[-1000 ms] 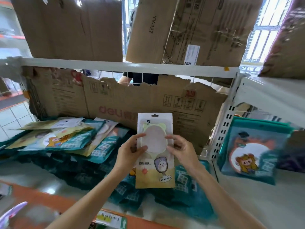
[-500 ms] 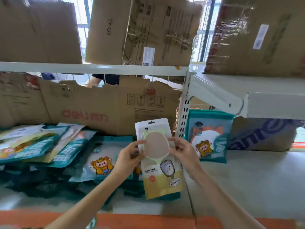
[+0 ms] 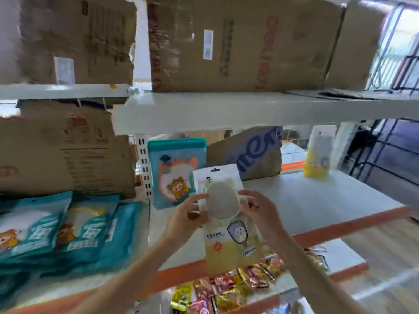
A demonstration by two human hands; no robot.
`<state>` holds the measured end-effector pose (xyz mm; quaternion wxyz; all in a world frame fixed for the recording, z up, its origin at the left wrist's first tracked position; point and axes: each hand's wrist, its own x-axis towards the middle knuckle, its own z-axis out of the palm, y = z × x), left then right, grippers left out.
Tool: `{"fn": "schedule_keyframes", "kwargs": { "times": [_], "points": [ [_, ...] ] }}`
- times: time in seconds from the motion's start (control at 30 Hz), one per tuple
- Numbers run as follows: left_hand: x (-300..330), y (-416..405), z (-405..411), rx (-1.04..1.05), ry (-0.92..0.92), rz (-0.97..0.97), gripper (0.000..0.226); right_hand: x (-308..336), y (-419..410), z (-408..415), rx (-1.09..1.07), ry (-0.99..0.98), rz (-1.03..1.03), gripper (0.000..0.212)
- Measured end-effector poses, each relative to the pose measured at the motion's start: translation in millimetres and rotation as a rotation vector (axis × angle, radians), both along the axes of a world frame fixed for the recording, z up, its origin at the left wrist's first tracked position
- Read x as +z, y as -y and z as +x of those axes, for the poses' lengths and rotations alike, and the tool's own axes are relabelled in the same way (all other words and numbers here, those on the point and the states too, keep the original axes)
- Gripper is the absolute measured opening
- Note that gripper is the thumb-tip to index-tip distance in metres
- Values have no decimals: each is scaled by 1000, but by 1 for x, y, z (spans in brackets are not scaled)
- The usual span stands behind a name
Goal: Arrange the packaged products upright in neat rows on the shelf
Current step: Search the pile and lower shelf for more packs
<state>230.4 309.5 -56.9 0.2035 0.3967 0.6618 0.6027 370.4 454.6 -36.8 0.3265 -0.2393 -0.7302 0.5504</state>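
I hold a yellow and white flat package (image 3: 229, 241) upright in front of the shelf, its round window facing me. My left hand (image 3: 189, 219) pinches its left edge and my right hand (image 3: 259, 211) pinches its right edge. Behind it a teal package with a cartoon figure (image 3: 175, 171) stands upright at the left end of the white shelf board (image 3: 317, 200). Another yellow package (image 3: 317, 155) stands upright far back at the right. A pile of teal packages (image 3: 56, 227) lies flat on the left shelf section.
A torn cardboard sheet with blue letters (image 3: 249, 152) leans at the back of the shelf. Brown cartons (image 3: 238, 44) fill the upper shelf. A lower shelf holds several small colourful snack packets (image 3: 226, 288). The perforated white upright (image 3: 143, 164) divides the two sections.
My view has swung to the right, from the left pile to the right shelf section. Both hands have carried the yellow package along, with the same grip.
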Motion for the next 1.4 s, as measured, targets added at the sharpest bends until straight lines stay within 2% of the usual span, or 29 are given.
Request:
{"fn": "schedule_keyframes", "kwargs": {
  "times": [0.1, 0.3, 0.5, 0.73, 0.87, 1.07, 1.4],
  "points": [
    [-3, -47, 38, -49, -33, -13, 43, -2, -36, 47, -89, 13, 10, 21],
    [-1, -126, 106, -103, -58, -7, 44, 3, -96, 132, -168, 36, -64, 35],
    [0, -185, 138, -160, -109, 0, 44, -4, -147, 169, -205, -27, -124, 41],
    [-1, -268, 148, -224, -149, 21, 44, -10, -213, 184, -254, -24, -142, 44],
    [-5, -328, 151, -225, -160, 37, 44, -13, -266, 187, -264, 43, -75, 53],
    [-14, -400, 150, -184, -199, 81, 48, -10, -347, 182, -239, 141, 66, 53],
    [-32, -465, 137, -36, -437, 113, 47, -42, -423, 153, -289, 87, 158, 49]
  ]
}}
